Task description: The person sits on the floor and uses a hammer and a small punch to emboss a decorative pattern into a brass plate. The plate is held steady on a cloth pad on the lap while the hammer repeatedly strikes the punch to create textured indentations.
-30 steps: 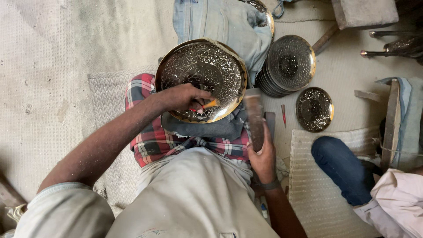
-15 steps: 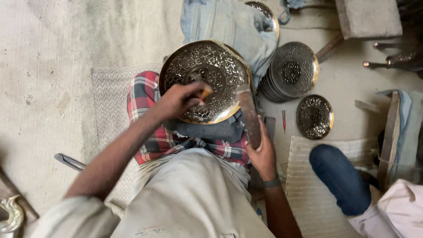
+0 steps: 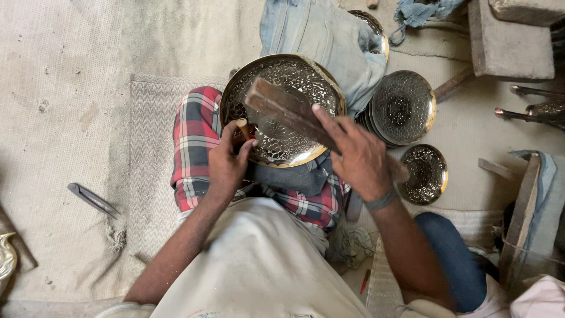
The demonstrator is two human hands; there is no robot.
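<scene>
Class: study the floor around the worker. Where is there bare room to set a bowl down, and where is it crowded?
Free: the pale floor mat beyond the left hand, above the grey metal blade. Crowded: past the right hand, where stacked embossed metal plates, a small embossed bowl and folded denim cloth sit close together.

Floor (image 3: 76, 70) is pale, dusty concrete w/ small marks, lit by soft, even daylight. A grey woven mat (image 3: 147, 171) lies on it at left-centre, fringe at its lower corner. A thin metal tool (image 3: 93, 200) rests on floor left of mat. Upper right: a grey stone block (image 3: 509, 38), and a bluish rag (image 3: 421, 12) near top edge. A faded denim cloth (image 3: 321, 35) lies at top centre. At right edge, a wooden plank (image 3: 521, 221) stands tilted.
</scene>
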